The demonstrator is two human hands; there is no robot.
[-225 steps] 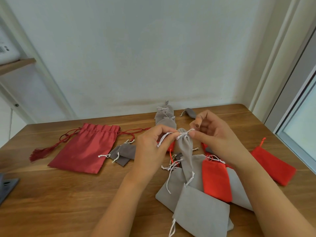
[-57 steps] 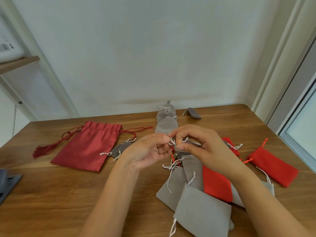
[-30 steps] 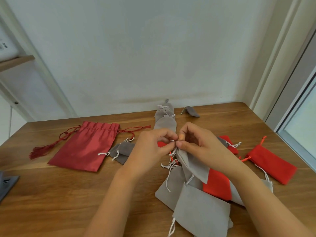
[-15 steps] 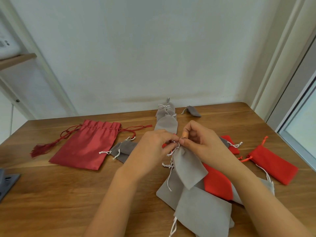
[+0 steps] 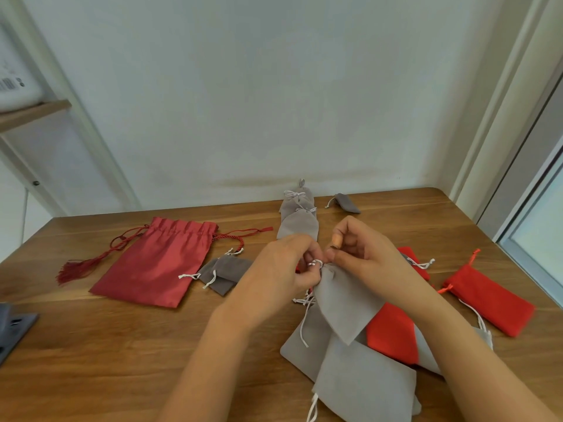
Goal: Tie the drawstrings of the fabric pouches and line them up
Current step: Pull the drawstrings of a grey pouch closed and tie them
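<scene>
Pinching (one pouch), left hand, right hand

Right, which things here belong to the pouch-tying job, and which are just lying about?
Job: grey pouch in left hand and right hand, white drawstring, tied grey row, loose pouch pile, satin pouch.
Lying about: dark grey object, shelf box.

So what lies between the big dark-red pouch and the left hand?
In the head view, small dark grey pouches with white drawstrings lie on the table between the dark-red pouch and the left hand.
</scene>
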